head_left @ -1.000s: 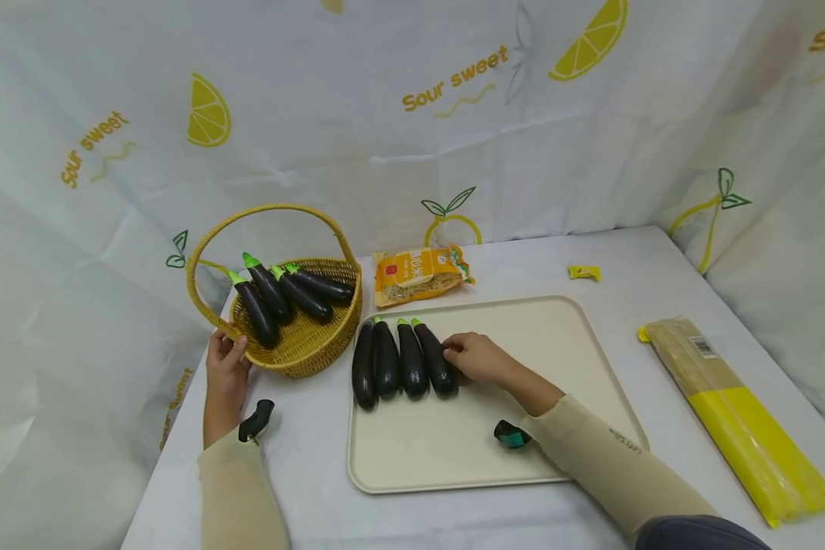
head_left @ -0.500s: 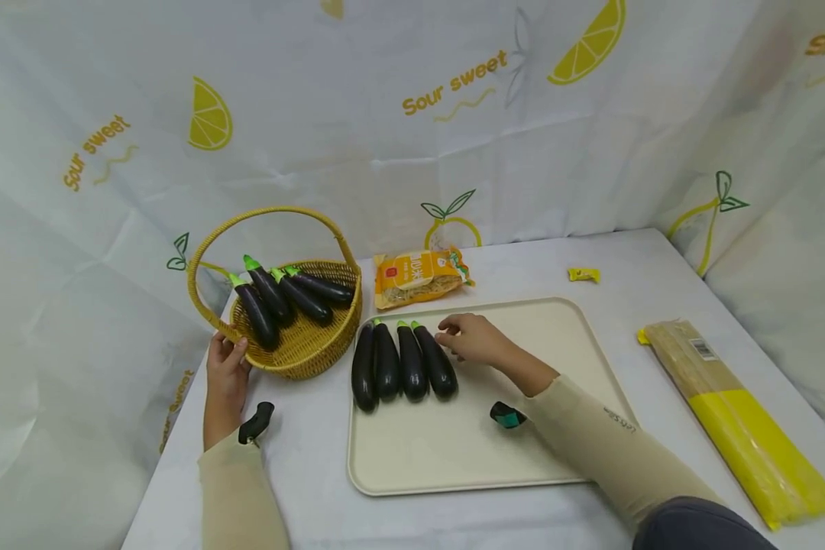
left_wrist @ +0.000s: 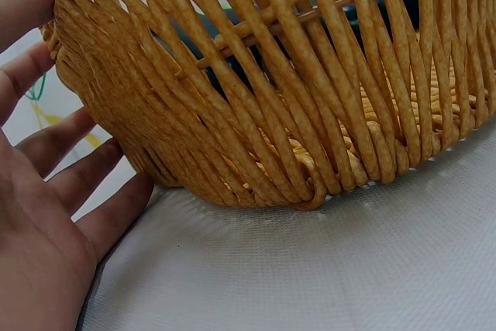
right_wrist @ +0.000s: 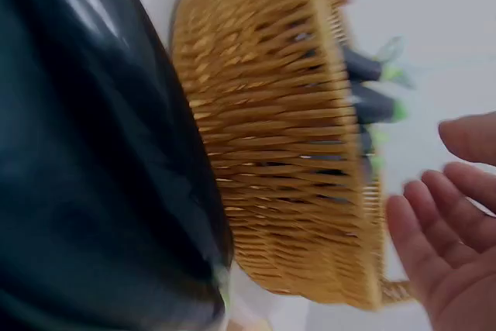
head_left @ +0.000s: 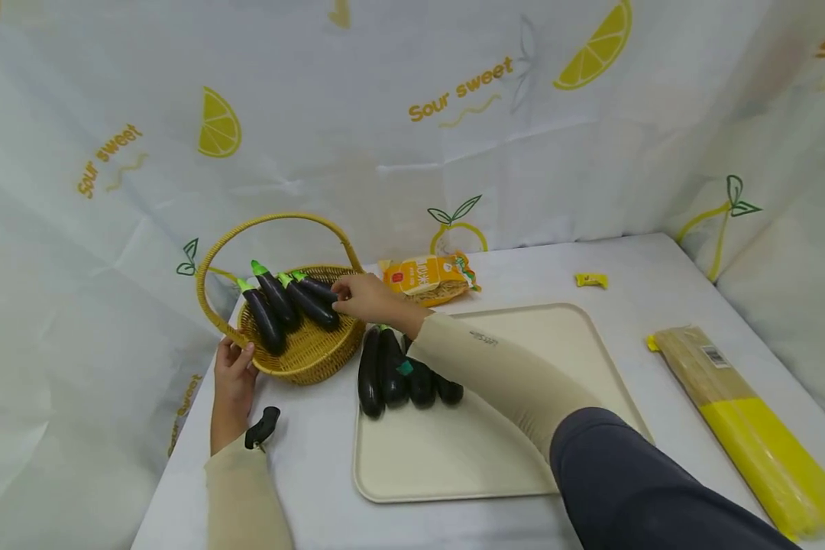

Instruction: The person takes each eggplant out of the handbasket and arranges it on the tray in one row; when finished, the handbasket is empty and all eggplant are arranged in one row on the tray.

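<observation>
Wicker basket [head_left: 316, 367], right hand [head_left: 367, 298] moved over from tray [head_left: 419, 466]

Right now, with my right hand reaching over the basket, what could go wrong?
Your right sleeve crosses above the tray eggplants, so it might nudge their row. The basket eggplants lie close together; if your right hand pulls one, its neighbors may shift. And your left hand touches only one side of the basket, so a bump on the other could tip or slide it.
</observation>
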{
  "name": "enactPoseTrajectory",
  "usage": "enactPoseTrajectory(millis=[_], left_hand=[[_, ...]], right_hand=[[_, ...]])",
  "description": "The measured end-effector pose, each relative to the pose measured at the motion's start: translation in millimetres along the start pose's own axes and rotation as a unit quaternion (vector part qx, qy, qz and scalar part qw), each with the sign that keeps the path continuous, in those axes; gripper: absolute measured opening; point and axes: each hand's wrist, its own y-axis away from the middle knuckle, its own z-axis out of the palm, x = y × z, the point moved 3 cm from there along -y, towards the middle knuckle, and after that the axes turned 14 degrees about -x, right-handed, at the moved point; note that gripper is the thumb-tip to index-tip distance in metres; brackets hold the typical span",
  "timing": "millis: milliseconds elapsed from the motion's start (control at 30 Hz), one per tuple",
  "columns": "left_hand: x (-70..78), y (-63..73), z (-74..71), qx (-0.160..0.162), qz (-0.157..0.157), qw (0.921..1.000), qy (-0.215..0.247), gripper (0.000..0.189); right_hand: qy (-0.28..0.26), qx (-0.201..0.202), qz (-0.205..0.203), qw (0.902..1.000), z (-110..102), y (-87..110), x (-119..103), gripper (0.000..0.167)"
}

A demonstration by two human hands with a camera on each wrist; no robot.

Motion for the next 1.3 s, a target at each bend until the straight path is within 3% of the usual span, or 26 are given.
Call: enactPoseTrajectory(millis=[100, 200, 400, 567, 700, 767, 867, 933, 1000, 1067, 1167, 1300], left_hand=[[-2.5, 1.3, 0.9, 0.001, -0.003, 1.0, -0.004, 0.038], [-4.5, 3.5, 2.3, 0.0, -0.004, 1.0, -0.002, 0.035], [-8.4, 5.2, 6.3, -0.007, -0.002, 1.0, -0.001, 0.036], [-12.3, 6.3, 8.9, -0.02, 0.003, 0.9998, -0.006, 0.037], [-13.5, 5.9, 9.7, -0.025, 0.006, 0.9996, -0.012, 0.036], [-13.3, 6.5, 9.1, -0.024, 0.006, 0.9997, -0.01, 0.034], [-11.2, 6.9, 7.8, -0.019, 0.009, 0.9998, -0.004, 0.032], [-8.6, 6.1, 7.2, -0.016, 0.013, 0.9997, -0.01, 0.032], [-6.1, 4.7, 6.7, -0.015, 0.019, 0.9997, -0.009, 0.031], [-3.9, 3.4, 6.3, -0.013, 0.022, 0.9996, -0.013, 0.031], [-1.9, 1.3, 4.3, -0.013, 0.026, 0.9995, -0.008, 0.03], [-0.5, -0.7, 1.2, -0.016, 0.031, 0.9994, -0.003, 0.03]], right_hand=[[0.063, 0.008, 0.006, 0.998, 9.7, -25.2, 0.3, 0.034], [0.121, 0.0, 0.036, 0.9919, 20.6, -41.2, 4.3, 0.041], [0.225, -0.019, 0.099, 0.9691, 29.3, -53.8, 4.6, 0.046], [0.26, -0.023, 0.131, 0.9563, 31.0, -55.8, 7.3, 0.038], [0.27, -0.023, 0.137, 0.9529, 31.4, -56.5, 9.5, 0.036], [0.256, -0.011, 0.132, 0.9575, 29.2, -56.8, 10.7, 0.039], [0.194, 0.022, 0.114, 0.9742, 20.6, -53.4, 8.6, 0.049], [0.115, 0.043, 0.096, 0.9878, 12.6, -47.1, 4.5, 0.055], [0.022, 0.055, 0.076, 0.9953, 6.0, -38.4, -0.5, 0.056], [-0.071, 0.063, 0.059, 0.9938, 2.1, -29.1, -4.4, 0.052], [-0.179, 0.072, 0.045, 0.9801, 1.1, -17.8, -6.8, 0.047], [-0.238, 0.078, 0.041, 0.9672, 4.7, -9.5, -4.4, 0.05]])
